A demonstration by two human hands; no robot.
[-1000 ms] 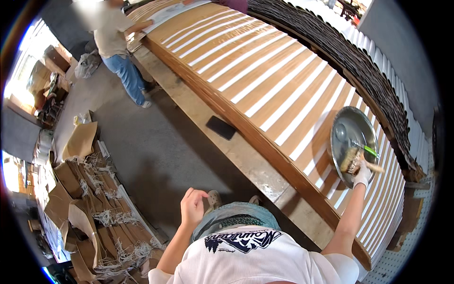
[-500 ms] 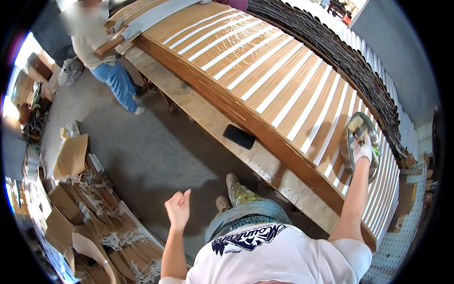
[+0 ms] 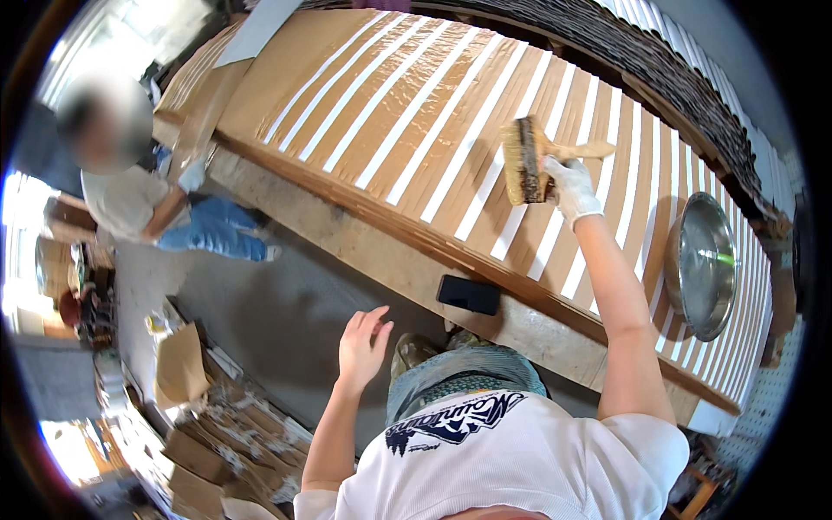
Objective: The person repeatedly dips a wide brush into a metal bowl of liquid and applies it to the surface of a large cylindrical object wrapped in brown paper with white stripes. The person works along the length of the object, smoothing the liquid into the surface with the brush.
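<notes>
A wide brush (image 3: 523,165) with pale bristles and a wooden handle is in my gloved right hand (image 3: 572,186), closed round it above the stack. Beneath it spreads a long stack of brown sheets (image 3: 485,195) marked by white stripes; its far left part shines as if wet. To the right of the brush, a round metal basin (image 3: 706,269) rests on the stack, with a shallow layer of liquid in it. My bare left hand (image 3: 362,348) hangs in front of my body, away from the bench, its fingers apart and holding nothing.
A black phone (image 3: 468,295) lies on the bench edge (image 3: 546,334). At the far left a co-worker (image 3: 130,204) in gloves handles a long brown strip (image 3: 204,117). Cardboard scraps (image 3: 234,442) cover the floor at lower left. Dark stacked sheets (image 3: 555,30) line the far side.
My right hand has lifted the brush out of the basin and carried it left over the striped sheets. My left hand has opened from a fist. The co-worker has moved a strip toward the bench's near side.
</notes>
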